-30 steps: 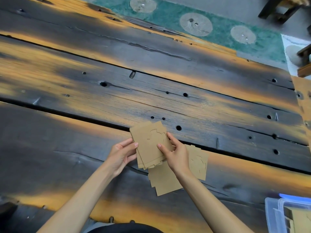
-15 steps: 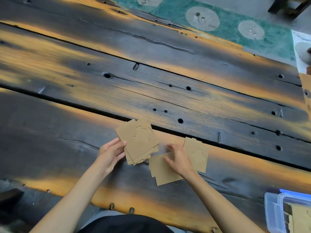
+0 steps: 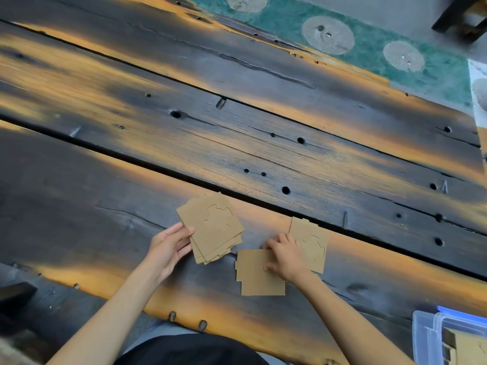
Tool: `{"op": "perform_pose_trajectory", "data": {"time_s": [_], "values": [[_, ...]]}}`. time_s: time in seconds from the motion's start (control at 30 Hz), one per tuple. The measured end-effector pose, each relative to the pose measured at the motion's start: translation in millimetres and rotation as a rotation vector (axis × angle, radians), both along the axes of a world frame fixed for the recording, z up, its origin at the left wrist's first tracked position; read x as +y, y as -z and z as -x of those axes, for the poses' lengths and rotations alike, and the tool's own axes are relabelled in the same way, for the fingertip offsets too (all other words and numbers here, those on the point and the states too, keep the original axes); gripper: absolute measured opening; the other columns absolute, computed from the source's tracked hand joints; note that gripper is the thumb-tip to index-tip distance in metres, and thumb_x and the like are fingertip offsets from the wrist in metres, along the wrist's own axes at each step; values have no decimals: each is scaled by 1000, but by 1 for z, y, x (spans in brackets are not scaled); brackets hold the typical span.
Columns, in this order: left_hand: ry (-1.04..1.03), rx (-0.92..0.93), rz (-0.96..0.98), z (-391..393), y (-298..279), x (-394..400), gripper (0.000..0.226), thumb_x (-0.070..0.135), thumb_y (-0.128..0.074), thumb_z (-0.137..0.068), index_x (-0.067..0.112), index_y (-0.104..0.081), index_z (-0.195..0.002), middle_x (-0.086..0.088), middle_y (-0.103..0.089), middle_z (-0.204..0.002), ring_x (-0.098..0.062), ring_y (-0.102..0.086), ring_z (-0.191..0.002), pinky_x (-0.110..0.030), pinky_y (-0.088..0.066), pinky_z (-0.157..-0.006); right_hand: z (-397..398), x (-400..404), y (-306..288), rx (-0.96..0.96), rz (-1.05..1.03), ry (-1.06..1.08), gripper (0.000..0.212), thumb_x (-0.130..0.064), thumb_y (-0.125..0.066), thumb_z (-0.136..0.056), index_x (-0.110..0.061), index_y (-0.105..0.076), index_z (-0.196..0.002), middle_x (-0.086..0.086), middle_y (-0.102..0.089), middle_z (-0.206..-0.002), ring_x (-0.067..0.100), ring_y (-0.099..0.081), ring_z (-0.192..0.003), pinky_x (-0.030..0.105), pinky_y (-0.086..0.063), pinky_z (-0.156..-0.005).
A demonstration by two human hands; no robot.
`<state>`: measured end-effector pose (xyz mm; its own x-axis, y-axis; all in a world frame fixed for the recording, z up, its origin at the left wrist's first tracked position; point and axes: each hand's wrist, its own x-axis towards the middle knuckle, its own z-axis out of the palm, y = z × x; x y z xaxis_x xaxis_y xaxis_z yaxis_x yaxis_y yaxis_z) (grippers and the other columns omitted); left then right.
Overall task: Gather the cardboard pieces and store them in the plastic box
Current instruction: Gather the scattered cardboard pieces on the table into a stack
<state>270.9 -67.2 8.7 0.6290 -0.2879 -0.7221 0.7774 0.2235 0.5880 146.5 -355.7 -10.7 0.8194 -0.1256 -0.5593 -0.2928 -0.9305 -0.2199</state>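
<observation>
Head view: left hand grips the fanned stack by its edge, keeping gathered cardboard together. Right hand presses fingertips on a loose piece beside another, apparently to lift it. Plastic box waits at lower right.

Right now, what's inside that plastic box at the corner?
Brown cardboard shows through the plastic box, standing against its clear wall. How many pieces, and whatever lies deeper, is cut off by the picture's edge.

stack left of two pieces on table
</observation>
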Motion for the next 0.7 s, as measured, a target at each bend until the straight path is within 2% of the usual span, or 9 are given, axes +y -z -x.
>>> {"op": "perform_pose_trajectory", "data": {"time_s": [0.13,0.23,0.3,0.37,0.47,0.5,0.6,0.7], "values": [[-10,-7,2,1,-2,5,32,0,-67,-92,9,-71,-122,-13,-76,-121,-27,-73,-110,-33,-64,-79,2,-19,-25,-16,-246,75,18,-28,-80,-85,-30,-66,-96,-6,-55,-97,12,-54,-90,24,-37,-75],[-28,-10,-5,0,-3,7,35,0,-67,-92,8,-69,-126,-13,-76,-121,-27,-73,-110,-34,-64,-80,8,-30,-51,-124,-339,128,18,-27,-79,-86,-35,-63,-87,-13,-57,-79,1,-54,-72,23,-39,-67],[-40,-12,-4,1,-5,4,36,0,-66,-92,7,-68,-127,-13,-76,-121,-27,-74,-110,-35,-64,-81,11,-29,-67,-271,-361,206,17,-23,-77,-88,-36,-67,-95,-12,-56,-72,3,-56,-71,27,-44,-67],[-46,-13,4,2,-9,-2,32,0,-65,-93,6,-69,-124,-13,-76,-119,-26,-74,-108,-34,-64,-79,10,-18,-80,-438,-339,294,25,-19,-73,-89,-34,-73,-109,-11,-53,-71,8,-58,-72,29,-49,-67],[-16,-24,37,7,-16,-16,27,0,-63,-95,5,-71,-120,-14,-76,-118,-25,-75,-107,-31,-64,-79,0,14,-97,-720,-268,350,38,-12,-71,-89,-30,-74,-122,-15,-48,-76,3,-58,-74,12,-43,-65],[2,-32,49,9,-19,-21,28,0,-62,-95,5,-70,-121,-14,-76,-119,-25,-74,-109,-32,-63,-81,-5,26,-102,-792,-271,340,40,-9,-71,-89,-27,-74,-125,-16,-48,-80,2,-57,-73,12,-45,-66],[34,-43,87,13,-27,-32,29,0,-62,-95,4,-69,-123,-15,-76,-120,-27,-72,-112,-34,-63,-85,-19,60,-111,-943,-252,241,44,-3,-70,-88,-19,-72,-129,-5,-54,-88,13,-57,-73,28,-51,-63],[37,-40,169,16,-35,-39,29,1,-65,-92,2,-72,-120,-21,-74,-121,-30,-72,-112,-36,-62,-84,-33,87,-114,-989,-168,148,45,-4,-68,-85,-16,-73,-127,5,-58,-91,21,-56,-75,32,-49,-60]]}}
